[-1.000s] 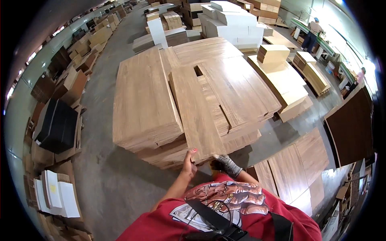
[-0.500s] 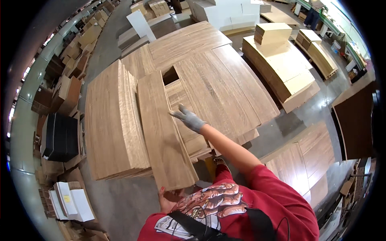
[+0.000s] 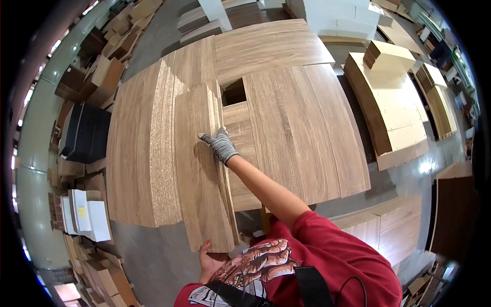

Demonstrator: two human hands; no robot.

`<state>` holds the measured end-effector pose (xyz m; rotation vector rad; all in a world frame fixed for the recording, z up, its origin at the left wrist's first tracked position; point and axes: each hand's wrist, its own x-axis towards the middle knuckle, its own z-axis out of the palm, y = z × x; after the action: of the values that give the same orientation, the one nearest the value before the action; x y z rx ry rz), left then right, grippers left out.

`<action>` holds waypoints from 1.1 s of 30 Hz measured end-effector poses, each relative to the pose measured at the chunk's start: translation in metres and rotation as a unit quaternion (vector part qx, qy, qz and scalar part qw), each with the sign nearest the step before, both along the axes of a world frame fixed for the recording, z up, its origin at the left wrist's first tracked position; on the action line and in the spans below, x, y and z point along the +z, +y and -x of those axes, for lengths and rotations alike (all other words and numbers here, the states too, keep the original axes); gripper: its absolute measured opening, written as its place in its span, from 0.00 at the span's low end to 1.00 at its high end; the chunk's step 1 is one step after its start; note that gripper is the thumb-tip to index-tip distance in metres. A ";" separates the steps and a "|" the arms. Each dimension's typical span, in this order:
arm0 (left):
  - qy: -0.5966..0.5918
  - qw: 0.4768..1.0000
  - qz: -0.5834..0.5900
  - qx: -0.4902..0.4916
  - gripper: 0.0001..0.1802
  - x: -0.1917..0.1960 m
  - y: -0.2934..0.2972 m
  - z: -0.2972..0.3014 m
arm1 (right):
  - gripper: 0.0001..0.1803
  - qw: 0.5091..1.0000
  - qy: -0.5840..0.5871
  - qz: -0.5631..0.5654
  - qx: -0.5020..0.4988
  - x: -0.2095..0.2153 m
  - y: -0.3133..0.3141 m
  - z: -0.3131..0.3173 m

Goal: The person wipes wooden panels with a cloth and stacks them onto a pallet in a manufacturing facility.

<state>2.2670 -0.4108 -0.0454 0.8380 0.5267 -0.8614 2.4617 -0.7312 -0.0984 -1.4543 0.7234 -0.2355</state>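
A long wood-grain panel (image 3: 194, 169) lies lengthwise before me, with other panel edges showing along its right side. My left hand (image 3: 210, 262), bare, grips the near end, its thumb at the top edge and its other fingers partly hidden. Over the panel's right long edge reaches my right hand (image 3: 220, 145) in a grey glove, fingers spread across the top face; it casts a shadow there. To the left is a thick stack of wood-grain boards (image 3: 134, 148) with raw chipboard edges. More wide boards (image 3: 302, 128) lie on the right.
A dark gap (image 3: 234, 93) opens between the boards beyond my right hand. Pale board stacks (image 3: 386, 97) stand at right, a black stack (image 3: 86, 133) at left, white panels (image 3: 88, 215) at lower left. A low board pile (image 3: 378, 225) sits at near right.
My right hand has moved from beside the panel's right edge onto its top face. The panel now sits straighter, its near end shifted left. My left hand stays at that end; the view has turned.
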 end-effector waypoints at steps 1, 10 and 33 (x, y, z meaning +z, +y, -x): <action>-0.011 1.000 -0.006 -0.006 0.30 -0.002 0.001 -0.002 | 0.58 0.997 0.026 0.066 -0.018 -0.002 0.006 -0.002; -0.019 0.999 -0.006 0.025 0.25 -0.009 -0.019 -0.038 | 0.40 0.997 -0.039 0.047 -0.036 -0.016 -0.029 -0.042; 0.021 1.000 0.020 0.009 0.12 -0.034 -0.046 -0.082 | 0.48 0.964 -0.042 -0.263 -0.005 -0.035 -0.128 -0.088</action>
<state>2.3490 -0.4570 -0.0798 0.7786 0.5519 -0.8715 2.5501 -0.8588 -0.1332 -0.9277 0.6622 -0.0996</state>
